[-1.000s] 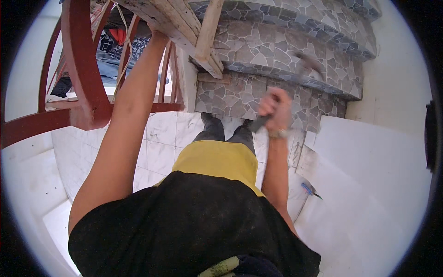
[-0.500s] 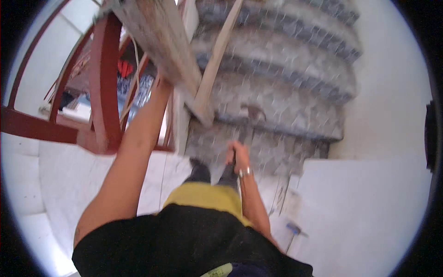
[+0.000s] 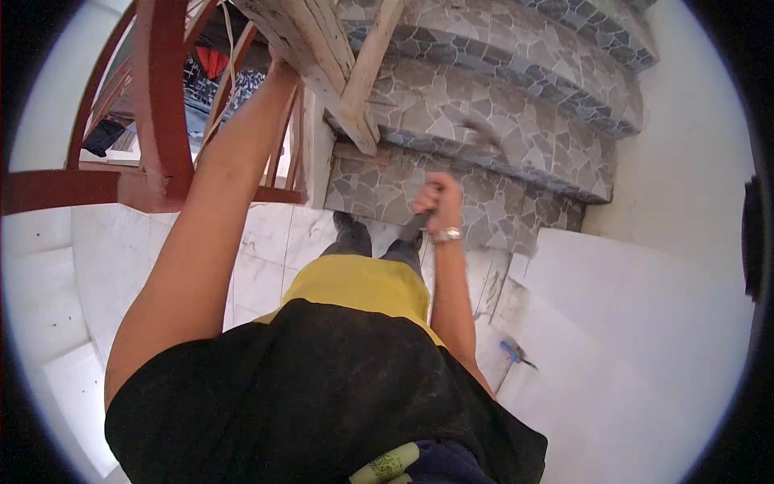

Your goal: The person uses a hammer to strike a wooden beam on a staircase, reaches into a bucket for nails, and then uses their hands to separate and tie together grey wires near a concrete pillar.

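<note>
Hammer (image 3: 421, 220) farther from timber (image 3: 314, 60), head (image 3: 484, 137) blurry

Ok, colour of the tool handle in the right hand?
The tool handle is near black; head view.

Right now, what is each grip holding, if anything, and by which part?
The right grip has the hammer by its dark handle. The left grip is at the beam, fingers hidden; whether it holds cannot be told.

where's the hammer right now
In the head view, the hammer is in the upper half, right of centre: the right hand grips it, and its blurred head shows against the stone-patterned steps, right of the wooden beam.
</note>
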A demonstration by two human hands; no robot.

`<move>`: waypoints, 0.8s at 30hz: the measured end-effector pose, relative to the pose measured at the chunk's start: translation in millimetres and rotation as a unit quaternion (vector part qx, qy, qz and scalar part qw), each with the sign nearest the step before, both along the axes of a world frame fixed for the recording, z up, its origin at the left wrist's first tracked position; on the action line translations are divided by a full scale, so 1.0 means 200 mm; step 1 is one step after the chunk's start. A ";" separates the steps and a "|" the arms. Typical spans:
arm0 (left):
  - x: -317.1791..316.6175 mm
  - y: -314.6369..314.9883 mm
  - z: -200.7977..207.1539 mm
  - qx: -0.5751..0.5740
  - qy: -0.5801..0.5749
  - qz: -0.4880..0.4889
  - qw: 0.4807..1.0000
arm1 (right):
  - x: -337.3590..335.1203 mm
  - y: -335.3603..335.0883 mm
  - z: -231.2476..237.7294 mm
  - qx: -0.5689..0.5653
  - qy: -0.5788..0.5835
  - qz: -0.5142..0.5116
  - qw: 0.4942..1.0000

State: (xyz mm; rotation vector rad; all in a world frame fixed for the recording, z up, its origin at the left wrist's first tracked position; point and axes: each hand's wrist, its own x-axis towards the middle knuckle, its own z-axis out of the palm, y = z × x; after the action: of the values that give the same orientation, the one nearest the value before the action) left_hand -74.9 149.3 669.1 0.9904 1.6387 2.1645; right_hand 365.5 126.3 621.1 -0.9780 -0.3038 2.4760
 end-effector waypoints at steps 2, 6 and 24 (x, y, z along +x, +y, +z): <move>0.00 -0.03 0.01 -0.003 0.001 -0.002 1.000 | 0.31 0.12 0.04 0.017 0.037 -0.089 0.995; 0.00 -0.06 0.04 -0.004 0.007 -0.001 1.000 | 0.45 0.22 0.14 0.208 -0.116 -0.350 0.906; 0.00 -0.05 0.02 -0.017 0.030 0.004 0.999 | 0.28 0.27 0.18 0.349 -0.319 -0.434 0.767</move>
State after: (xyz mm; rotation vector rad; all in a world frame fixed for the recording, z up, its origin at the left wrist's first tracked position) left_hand -74.9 139.8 673.9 1.0496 1.7029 2.1228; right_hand 422.3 179.3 657.6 -1.1958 -0.7192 0.9958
